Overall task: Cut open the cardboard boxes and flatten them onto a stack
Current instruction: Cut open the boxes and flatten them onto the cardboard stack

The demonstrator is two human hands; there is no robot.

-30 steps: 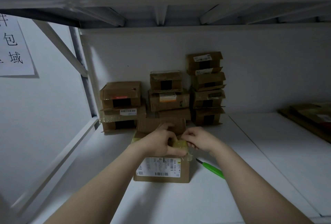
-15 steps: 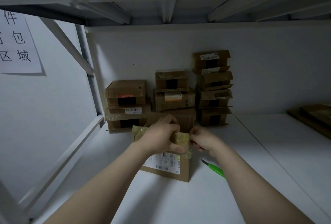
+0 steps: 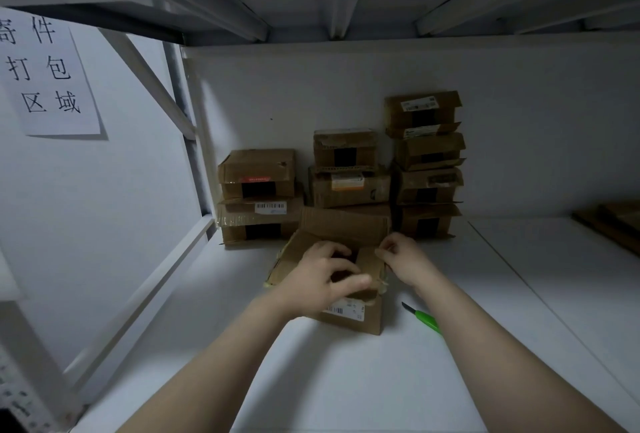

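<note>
Now: small box (image 3: 363, 320) sits on the shelf (image 3: 346, 380), top flaps open. The left hand (image 3: 322, 280) grips its near wall, fingers inside; the right hand (image 3: 405, 259) pinches the right flap. Judged light, stiff cardboard, creasing easily; hold flap edges near corners.

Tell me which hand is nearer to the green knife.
The right. The right hand pinches the right flap of the open box, close behind the green knife; the left hand grips the box's front flap, farther left.
</note>
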